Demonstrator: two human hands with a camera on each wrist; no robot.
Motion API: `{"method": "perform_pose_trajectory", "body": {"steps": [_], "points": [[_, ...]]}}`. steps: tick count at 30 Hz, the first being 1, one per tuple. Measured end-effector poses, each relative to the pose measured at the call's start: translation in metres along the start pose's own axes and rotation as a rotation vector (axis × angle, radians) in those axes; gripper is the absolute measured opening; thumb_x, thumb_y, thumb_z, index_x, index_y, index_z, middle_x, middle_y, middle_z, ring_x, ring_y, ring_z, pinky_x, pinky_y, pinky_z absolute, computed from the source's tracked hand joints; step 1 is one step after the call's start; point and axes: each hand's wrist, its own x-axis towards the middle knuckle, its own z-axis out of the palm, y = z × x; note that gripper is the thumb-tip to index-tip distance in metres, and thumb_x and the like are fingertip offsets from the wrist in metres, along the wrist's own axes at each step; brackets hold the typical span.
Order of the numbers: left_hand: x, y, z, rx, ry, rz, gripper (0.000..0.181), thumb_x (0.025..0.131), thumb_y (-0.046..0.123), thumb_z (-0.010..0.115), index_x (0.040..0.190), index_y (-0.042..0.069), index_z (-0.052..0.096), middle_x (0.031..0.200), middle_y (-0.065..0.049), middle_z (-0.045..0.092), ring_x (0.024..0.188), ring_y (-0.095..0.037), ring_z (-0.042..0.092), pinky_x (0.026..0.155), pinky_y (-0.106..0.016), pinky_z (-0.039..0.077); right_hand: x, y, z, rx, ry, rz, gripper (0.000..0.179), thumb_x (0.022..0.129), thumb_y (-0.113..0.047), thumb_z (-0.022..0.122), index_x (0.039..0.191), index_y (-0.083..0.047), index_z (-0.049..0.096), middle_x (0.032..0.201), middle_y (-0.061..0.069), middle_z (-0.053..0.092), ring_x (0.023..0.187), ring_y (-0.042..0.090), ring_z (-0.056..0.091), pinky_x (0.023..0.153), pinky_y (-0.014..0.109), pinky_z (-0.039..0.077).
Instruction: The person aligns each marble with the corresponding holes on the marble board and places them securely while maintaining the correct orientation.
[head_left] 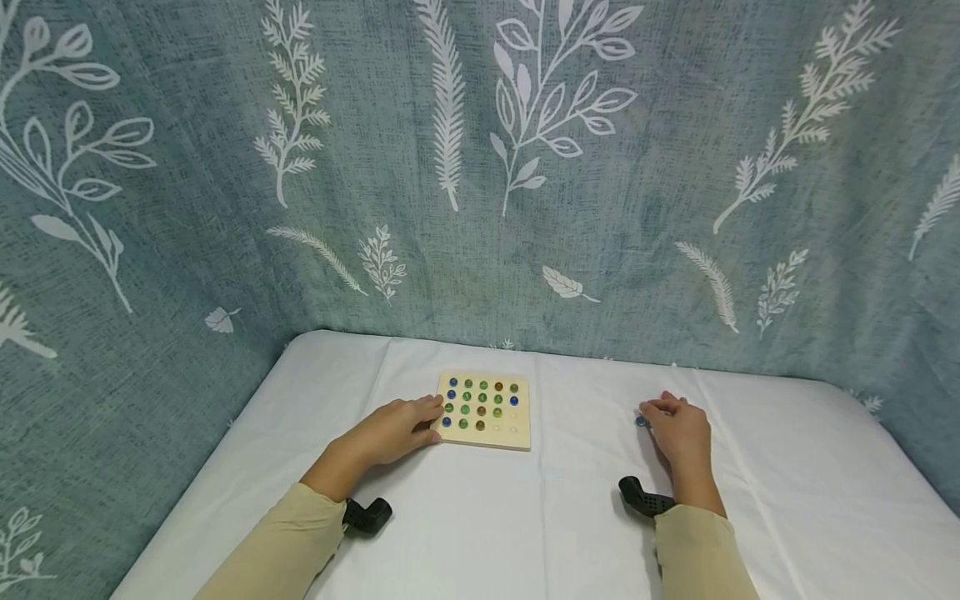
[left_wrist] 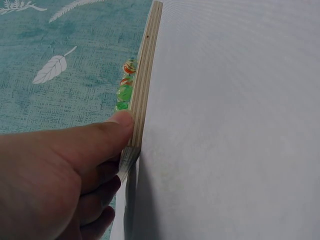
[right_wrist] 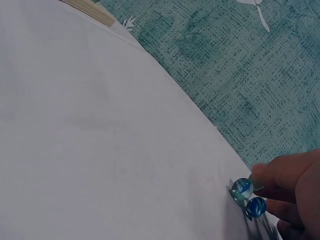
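A pale wooden board (head_left: pixel 520 440) lies on the white cloth, with rows of blue, green and amber glass marbles (head_left: pixel 482 397) in its hollows. Three hollows at its front right corner are bare. My left hand (head_left: pixel 393 427) holds the board's front left corner, the thumb (left_wrist: pixel 123 120) against the edge and the other fingers along the left side. Far to the right, my right hand (head_left: pixel 681 429) bends its fingers down to the cloth at a small group of marbles. A clear blue-streaked marble (right_wrist: pixel 242 188) and a darker blue marble (right_wrist: pixel 256 206) show beside its fingertips; greenish glass is partly hidden behind them.
White cloth (head_left: pixel 577 500) covers the table, with light creases. A blue-green curtain (head_left: pixel 480 275) with white leaf prints hangs behind and to the left. A black wrist device (head_left: pixel 367 517) sits at the left wrist, another black device (head_left: pixel 647 500) at the right.
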Motion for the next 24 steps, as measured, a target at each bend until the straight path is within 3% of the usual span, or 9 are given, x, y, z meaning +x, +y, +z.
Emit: {"method": "perform_pose_trajectory", "body": {"steps": [10, 16, 24], "points": [[0.001, -0.001, 0.000, -0.017, 0.009, 0.005, 0.057, 0.094, 0.031, 0.067, 0.144, 0.010, 0.052, 0.153, -0.004, 0.043, 0.143, -0.022, 0.039, 0.118, -0.042, 0.034, -0.006, -0.013, 0.001, 0.093, 0.032, -0.029, 0.040, 0.098, -0.032, 0.060, 0.120, 0.001, 0.068, 0.154, 0.011, 0.040, 0.151, 0.032, 0.019, 0.122, 0.054, 0.020], [0.000, -0.001, 0.000, -0.021, 0.007, 0.001, 0.056, 0.094, 0.031, 0.067, 0.144, 0.011, 0.052, 0.153, -0.004, 0.043, 0.143, -0.021, 0.039, 0.118, -0.042, 0.035, -0.015, -0.031, 0.004, 0.170, 0.031, -0.130, 0.042, 0.097, -0.033, 0.062, 0.121, 0.001, 0.068, 0.153, 0.007, 0.043, 0.151, 0.025, 0.022, 0.123, 0.051, 0.020], [-0.001, 0.001, -0.001, -0.019, -0.002, 0.006, 0.056, 0.095, 0.031, 0.066, 0.144, 0.010, 0.051, 0.154, -0.004, 0.043, 0.144, -0.022, 0.038, 0.118, -0.043, 0.034, -0.029, -0.056, 0.023, 0.190, -0.012, -0.278, 0.037, 0.096, -0.029, 0.066, 0.116, 0.001, 0.071, 0.149, 0.008, 0.048, 0.149, 0.024, 0.026, 0.121, 0.052, 0.025]]}}
